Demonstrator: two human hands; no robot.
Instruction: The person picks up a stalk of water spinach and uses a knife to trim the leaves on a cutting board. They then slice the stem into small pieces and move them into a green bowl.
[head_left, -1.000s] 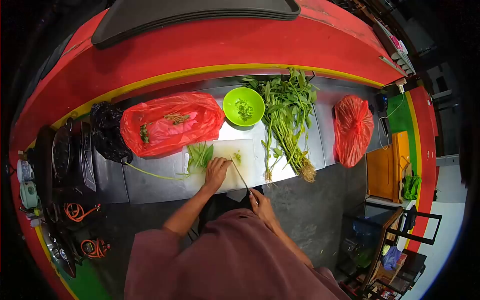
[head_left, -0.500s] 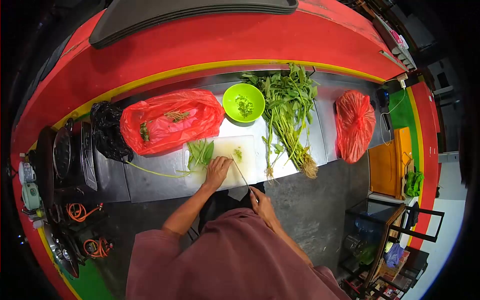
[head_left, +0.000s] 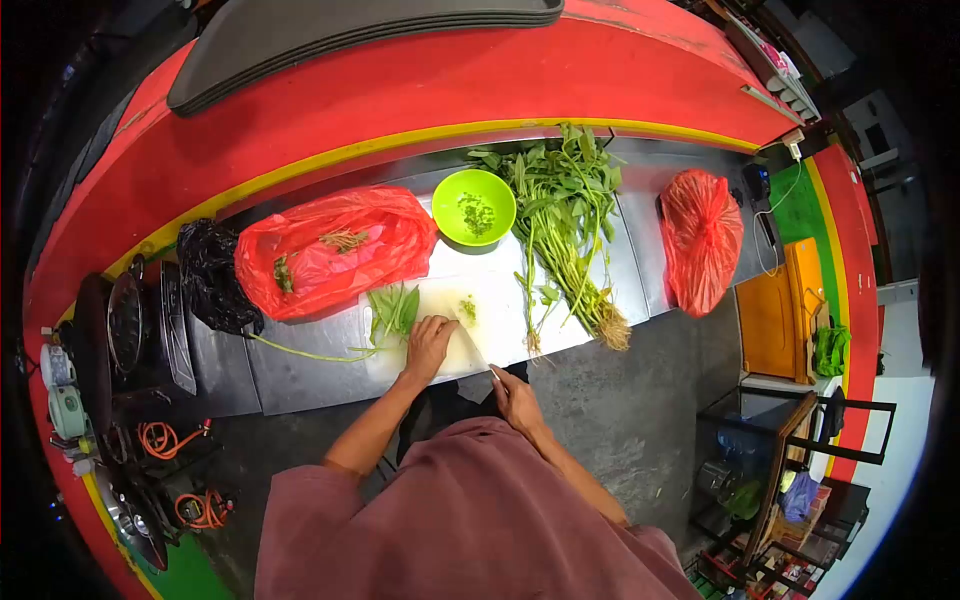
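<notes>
A white cutting board (head_left: 495, 350) lies on the metal counter near its front edge. My left hand (head_left: 429, 346) is closed over a bunch of leafy greens (head_left: 394, 312) on the board, its fingertips close to the blade. My right hand (head_left: 517, 399) grips a knife (head_left: 474, 349) by its handle; the blade slants across the board up to my left fingers. Just right of those fingers sits a small pile of chopped greens (head_left: 467, 309). Behind the board stands a lime-green bowl (head_left: 491, 187) with chopped green bits inside.
Right of the bowl lies a large bunch of rooted greens (head_left: 565, 215). An open red plastic bag (head_left: 390, 265) with plant scraps and a black bag (head_left: 212, 285) sit left. A tied red bag (head_left: 700, 245) is farther right. A long stem (head_left: 310, 352) crosses the counter.
The view has shifted slightly. The knife blade lies turned a little flatter beside my left fingers, and both hands keep their holds.
</notes>
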